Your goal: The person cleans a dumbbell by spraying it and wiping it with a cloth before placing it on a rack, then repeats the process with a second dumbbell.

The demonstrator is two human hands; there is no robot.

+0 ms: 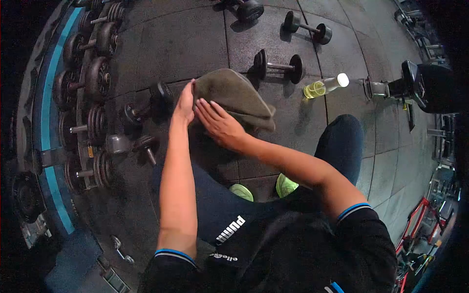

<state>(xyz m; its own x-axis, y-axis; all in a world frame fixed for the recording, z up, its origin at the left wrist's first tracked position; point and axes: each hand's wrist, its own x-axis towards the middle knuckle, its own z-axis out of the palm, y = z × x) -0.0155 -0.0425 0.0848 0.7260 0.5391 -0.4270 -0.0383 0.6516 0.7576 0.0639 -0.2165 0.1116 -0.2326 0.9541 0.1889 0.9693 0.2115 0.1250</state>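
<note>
A folded olive-brown cloth (232, 95) is held up above the floor in front of me. My left hand (184, 103) grips its left edge, with most of the fingers hidden behind it. My right hand (222, 124) lies on the cloth's near side, its fingers stretched out flat against the fabric. To the right of the cloth, a clear bottle (317, 89) with yellow liquid and a white cap is on the floor. A dumbbell (279, 66) rests just beyond the cloth.
More dumbbells (308, 28) are on the dark rubber floor (181, 44). A rack of dumbbells (88, 129) runs along the left. Black gym equipment (430, 88) stands at the right. My bent knee (342, 141) and green shoes (286, 185) are below my hands.
</note>
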